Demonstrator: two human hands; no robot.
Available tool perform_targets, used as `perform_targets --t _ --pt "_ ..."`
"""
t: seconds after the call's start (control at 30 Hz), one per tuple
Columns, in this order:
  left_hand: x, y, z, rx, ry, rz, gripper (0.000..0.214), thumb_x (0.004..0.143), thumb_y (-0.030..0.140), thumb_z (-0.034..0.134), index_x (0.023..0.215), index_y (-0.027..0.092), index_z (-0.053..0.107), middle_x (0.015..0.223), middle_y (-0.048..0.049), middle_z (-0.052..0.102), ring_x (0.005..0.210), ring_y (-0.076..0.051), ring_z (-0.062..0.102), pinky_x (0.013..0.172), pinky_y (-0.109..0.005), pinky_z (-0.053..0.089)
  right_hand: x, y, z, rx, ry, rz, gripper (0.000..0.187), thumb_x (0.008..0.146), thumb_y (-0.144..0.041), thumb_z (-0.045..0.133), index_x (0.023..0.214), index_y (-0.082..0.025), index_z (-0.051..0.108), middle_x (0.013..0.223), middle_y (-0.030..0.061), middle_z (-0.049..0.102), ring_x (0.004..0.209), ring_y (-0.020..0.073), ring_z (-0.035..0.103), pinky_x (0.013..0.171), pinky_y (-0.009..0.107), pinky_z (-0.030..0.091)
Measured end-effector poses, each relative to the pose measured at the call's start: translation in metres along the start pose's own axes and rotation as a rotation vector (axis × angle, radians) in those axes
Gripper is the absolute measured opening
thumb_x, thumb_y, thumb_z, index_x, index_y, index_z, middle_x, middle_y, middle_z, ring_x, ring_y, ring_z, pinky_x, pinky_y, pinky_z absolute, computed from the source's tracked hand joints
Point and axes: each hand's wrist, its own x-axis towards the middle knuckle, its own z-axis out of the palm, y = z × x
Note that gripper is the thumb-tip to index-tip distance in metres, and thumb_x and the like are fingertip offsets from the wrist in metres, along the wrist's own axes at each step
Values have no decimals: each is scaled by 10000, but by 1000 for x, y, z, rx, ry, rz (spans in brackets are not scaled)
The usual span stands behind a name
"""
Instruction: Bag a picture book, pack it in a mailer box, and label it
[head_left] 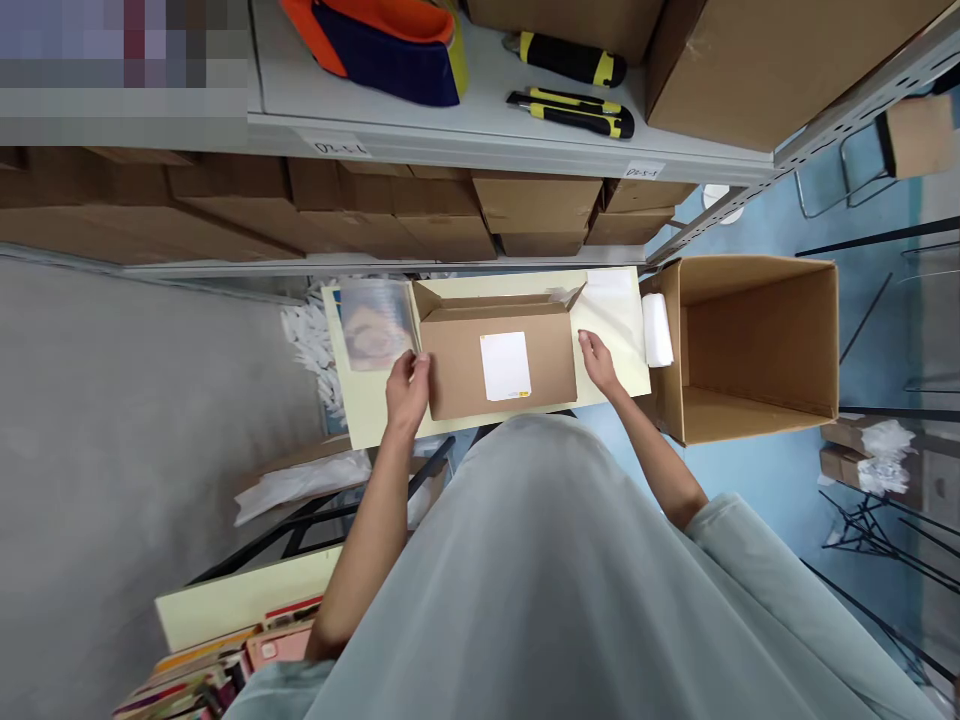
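A small open cardboard box (pixel 457 360) with a white label (pixel 505 366) on its near side stands on a pale yellow table (pixel 360 410). My left hand (pixel 409 388) grips the box's left near corner. My right hand (pixel 598 362) rests against its right side, fingers loosely curled. A clear plastic packet (pixel 373 322) with something brownish inside lies just left of the box, beyond my left hand.
A large empty carton (pixel 750 345) lies on its side at the right, with a white roll (pixel 657 330) beside it. Shelves behind hold brown boxes (pixel 536 205), utility knives (pixel 574 110) and an orange-blue item (pixel 390 40). Books (pixel 217 665) lie at lower left.
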Motion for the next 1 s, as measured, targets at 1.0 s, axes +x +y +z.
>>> perform_targets --t 1.0 --pt "-43 107 44 378 -461 472 556 1040 623 688 1428 226 723 1478 -174 732 1412 -389 645 1267 -564 434 99 18 5 -230 146 145 580 1083 -430 490 1543 -84 558 1627 327 559 1102 316 782 1050 481 624"
